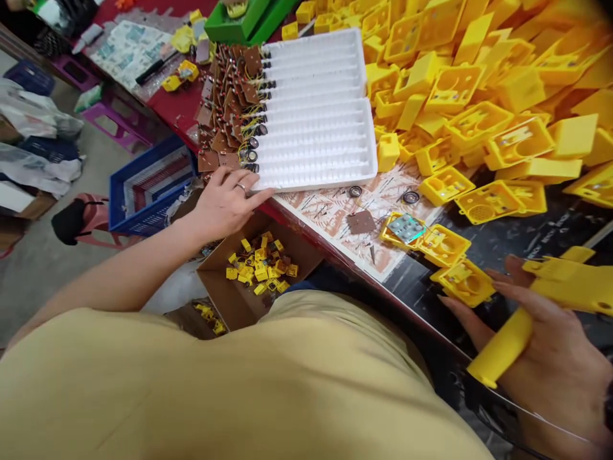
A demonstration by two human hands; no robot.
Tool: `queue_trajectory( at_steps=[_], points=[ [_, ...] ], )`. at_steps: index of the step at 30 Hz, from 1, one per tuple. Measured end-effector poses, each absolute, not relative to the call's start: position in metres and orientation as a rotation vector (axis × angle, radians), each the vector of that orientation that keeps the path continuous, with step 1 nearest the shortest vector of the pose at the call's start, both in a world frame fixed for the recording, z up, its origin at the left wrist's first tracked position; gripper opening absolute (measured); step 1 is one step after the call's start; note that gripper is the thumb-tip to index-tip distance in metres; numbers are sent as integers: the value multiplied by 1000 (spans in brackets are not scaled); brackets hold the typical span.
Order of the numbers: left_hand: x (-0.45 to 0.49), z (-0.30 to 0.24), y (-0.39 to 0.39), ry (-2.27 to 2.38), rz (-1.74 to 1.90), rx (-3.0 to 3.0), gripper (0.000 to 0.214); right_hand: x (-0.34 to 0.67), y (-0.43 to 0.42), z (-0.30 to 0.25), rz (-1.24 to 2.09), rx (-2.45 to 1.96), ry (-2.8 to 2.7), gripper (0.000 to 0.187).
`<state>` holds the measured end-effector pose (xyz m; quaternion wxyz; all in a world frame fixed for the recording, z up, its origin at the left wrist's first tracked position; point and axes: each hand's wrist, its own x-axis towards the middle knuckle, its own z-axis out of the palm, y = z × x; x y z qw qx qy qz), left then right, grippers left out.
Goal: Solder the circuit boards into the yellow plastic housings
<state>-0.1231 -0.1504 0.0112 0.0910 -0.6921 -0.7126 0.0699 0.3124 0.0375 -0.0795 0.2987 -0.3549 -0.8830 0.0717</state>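
"What shows at the near edge of the bench (pixel 412 295)?"

"A white sheet (pixel 313 207) patterned with rust-brown leaves, then a black surface (pixel 569 220) streaked white."

"And the casings (pixel 462 282)?"

"Plain yellow, like the tool (pixel 555 281); a keypad (pixel 406 228) on one is grey, edged turquoise."

"The tray (pixel 318 121)?"

"All white, with brown boards (pixel 234 96) and yellow wires (pixel 246 116) along its left edge."

"The bench's far edge?"

"Deep red cloth (pixel 179 105) and a green box (pixel 227 29)."

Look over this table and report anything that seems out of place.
A brown board and two black discs lie on the patterned sheet, apart from the heap of similar parts at the end of the white tray. That separation looks slightly odd, but may be deliberate. I see nothing plainly damaged.
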Motion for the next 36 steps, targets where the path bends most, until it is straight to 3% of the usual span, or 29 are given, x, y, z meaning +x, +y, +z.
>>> queue_trajectory(
  at_steps=[3,7,13,17,21,24,28,31,32,34,36],
  points=[
    [-158,-1,-156,-2155,62,-2140,26,312,38,-82,177,-901,-2338,34],
    [-190,-2,-150,-2008,-50,-2278,13,313,39,-87,213,-988,-2327,36],
    [-193,10,-135,-2102,-381,-1930,29,313,36,-87,119,-999,-2337,36],
    [-174,38,-108,-2224,-415,-1788,33,314,43,-96,58,-881,-2348,39],
    [-145,81,-57,-1990,-325,-1856,31,316,46,-105,76,-921,-2350,42],
    [-124,101,-4,-2111,-226,-1767,34,317,45,-104,76,-996,-2362,42],
    [-106,104,35,-2390,68,-1913,54,317,41,-96,0,-919,-2384,37],
    [-99,93,7,-2218,381,-2118,72,317,37,-89,-64,-957,-2453,30],
    [-98,87,-12,-2085,440,-2210,70,317,35,-88,-76,-980,-2474,28],
    [-100,70,-56,-1852,426,-2438,41,317,34,-86,-91,-988,-2497,25],
    [-110,48,-98,-1903,265,-2463,19,315,34,-87,-103,-959,-2489,23]
  ],
)
